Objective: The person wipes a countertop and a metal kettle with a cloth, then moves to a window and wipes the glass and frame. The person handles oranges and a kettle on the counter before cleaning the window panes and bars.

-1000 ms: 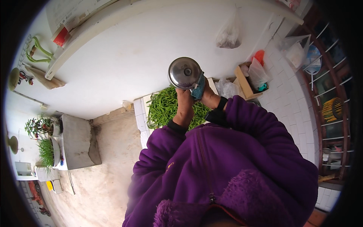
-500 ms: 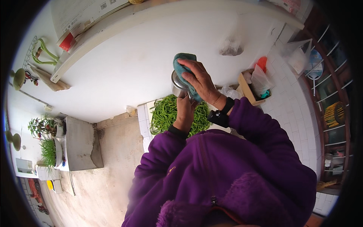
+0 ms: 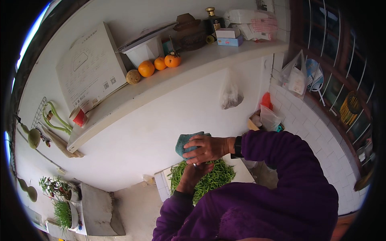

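My right hand [image 3: 207, 148] is closed over a folded teal cloth [image 3: 183, 145], its fingers bent across the cloth's front. Just below it, my left hand [image 3: 194, 176] reaches up with its fingers curled under the cloth. The metal cup it grips in the earlier view is now almost wholly hidden behind the cloth and my hands. Both hands meet above a large heap of thin green pods [image 3: 219, 176], chillies or beans, spread on a pale board [image 3: 242, 173].
Above runs a white shelf [image 3: 132, 96] with orange fruits [image 3: 146, 68], a large flat carton [image 3: 90, 66], a dark bottle [image 3: 213, 22] and small boxes. Bags hang at right near a barred window [image 3: 333, 60]. Potted plants [image 3: 62, 213] stand on a block at lower left.
My view has tilted up, bringing the shelf in. My right hand has turned sideways over the cloth, fingers pointing left. The metal cup, visible before, is now covered.
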Motion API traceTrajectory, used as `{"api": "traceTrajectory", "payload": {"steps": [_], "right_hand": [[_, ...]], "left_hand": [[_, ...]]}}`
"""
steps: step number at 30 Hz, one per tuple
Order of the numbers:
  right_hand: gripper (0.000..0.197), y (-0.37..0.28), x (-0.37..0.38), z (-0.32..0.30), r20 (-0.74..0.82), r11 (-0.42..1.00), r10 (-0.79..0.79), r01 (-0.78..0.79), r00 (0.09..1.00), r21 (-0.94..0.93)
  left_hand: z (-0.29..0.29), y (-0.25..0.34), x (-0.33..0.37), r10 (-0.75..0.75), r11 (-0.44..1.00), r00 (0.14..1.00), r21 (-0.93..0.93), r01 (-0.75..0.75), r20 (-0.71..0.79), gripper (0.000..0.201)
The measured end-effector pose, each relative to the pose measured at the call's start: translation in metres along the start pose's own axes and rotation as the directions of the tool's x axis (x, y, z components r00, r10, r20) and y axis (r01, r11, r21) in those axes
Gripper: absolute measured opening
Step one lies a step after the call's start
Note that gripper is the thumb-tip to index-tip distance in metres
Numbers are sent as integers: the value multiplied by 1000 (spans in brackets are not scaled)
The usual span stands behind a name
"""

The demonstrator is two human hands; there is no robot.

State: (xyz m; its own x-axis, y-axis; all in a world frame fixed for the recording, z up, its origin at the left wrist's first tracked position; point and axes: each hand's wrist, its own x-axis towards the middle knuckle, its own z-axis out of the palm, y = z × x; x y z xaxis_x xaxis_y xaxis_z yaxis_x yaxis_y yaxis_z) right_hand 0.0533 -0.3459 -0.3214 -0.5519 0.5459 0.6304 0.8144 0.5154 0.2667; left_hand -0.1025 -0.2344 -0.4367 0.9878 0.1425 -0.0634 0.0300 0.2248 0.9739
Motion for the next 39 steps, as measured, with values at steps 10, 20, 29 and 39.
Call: {"api": "traceTrajectory", "payload": {"steps": [10,20,29,39], "right_hand": [[21,-28,25,27,75,794,589,-559,805,-239],[25,9,-27,-31,-163,894,406,-354,899,275],[23,52,-25,-115,-340,714,686,-507,643,482],[39,184,-5,-208,-228,728,630,-667,742,-160]], "left_hand": [[6,3,23,-11,881,997,-472,-27,-78,35],[30,32,22,-163,843,985,-527,107,-61,28],[51,64,19,-233,624,947,-713,321,223,34],[49,62,15,-194,626,973,-749,218,122,32]]}}
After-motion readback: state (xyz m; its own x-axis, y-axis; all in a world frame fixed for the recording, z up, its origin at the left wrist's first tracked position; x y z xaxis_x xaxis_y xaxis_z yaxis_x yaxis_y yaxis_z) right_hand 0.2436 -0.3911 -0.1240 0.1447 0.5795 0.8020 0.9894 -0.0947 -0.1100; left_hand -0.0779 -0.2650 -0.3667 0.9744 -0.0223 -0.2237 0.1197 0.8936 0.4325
